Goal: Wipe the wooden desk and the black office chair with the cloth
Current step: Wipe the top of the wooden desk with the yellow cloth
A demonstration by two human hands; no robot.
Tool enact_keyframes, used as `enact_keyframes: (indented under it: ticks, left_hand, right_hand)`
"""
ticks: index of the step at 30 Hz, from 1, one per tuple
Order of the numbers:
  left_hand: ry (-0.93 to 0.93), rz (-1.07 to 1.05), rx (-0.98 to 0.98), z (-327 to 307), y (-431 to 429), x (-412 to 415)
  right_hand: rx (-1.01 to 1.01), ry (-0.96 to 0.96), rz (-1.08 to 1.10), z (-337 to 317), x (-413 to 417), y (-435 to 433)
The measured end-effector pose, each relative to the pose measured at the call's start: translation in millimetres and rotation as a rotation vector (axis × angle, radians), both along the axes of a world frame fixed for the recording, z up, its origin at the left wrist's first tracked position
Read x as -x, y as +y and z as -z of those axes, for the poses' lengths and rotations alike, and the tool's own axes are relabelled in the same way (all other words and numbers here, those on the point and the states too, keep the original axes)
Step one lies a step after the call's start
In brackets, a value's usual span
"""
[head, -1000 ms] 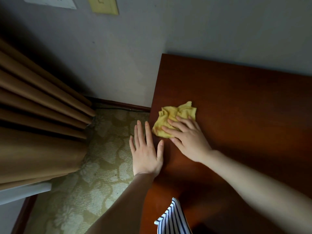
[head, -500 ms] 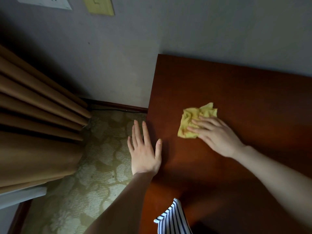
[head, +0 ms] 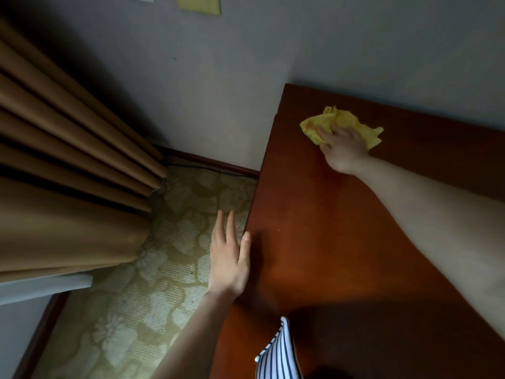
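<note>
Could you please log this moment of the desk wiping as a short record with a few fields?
surface: wooden desk, set against the wall
tool: yellow cloth, crumpled, near the desk's far left corner
right hand: presses on the cloth, arm stretched out
left hand: fingers straight, at the desk's left edge
floor: patterned carpet
beside: brown curtain
chair: not in view
</note>
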State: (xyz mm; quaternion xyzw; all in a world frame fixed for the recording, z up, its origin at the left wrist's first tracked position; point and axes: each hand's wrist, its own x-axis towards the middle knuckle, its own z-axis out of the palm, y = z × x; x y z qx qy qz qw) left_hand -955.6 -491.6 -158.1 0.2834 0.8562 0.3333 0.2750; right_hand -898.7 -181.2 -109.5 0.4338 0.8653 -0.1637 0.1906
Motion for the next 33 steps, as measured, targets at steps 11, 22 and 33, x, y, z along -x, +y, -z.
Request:
enact_keyframes:
  ticks: [11, 22, 33]
  left_hand:
    - [-0.075, -0.26, 0.009, -15, -44, -27]
    - [0.046, -0.021, 0.076, -32, -50, -9]
    - [0.121, 0.254, 0.215, -39, 1, -16]
  right_hand:
    - [-0.066, 0.215, -0.254, 15, 8, -146]
    - [0.002, 0.361, -0.584, 11, -92, -231]
    - [-0.279, 0.374, -0.681, 3, -183, -200]
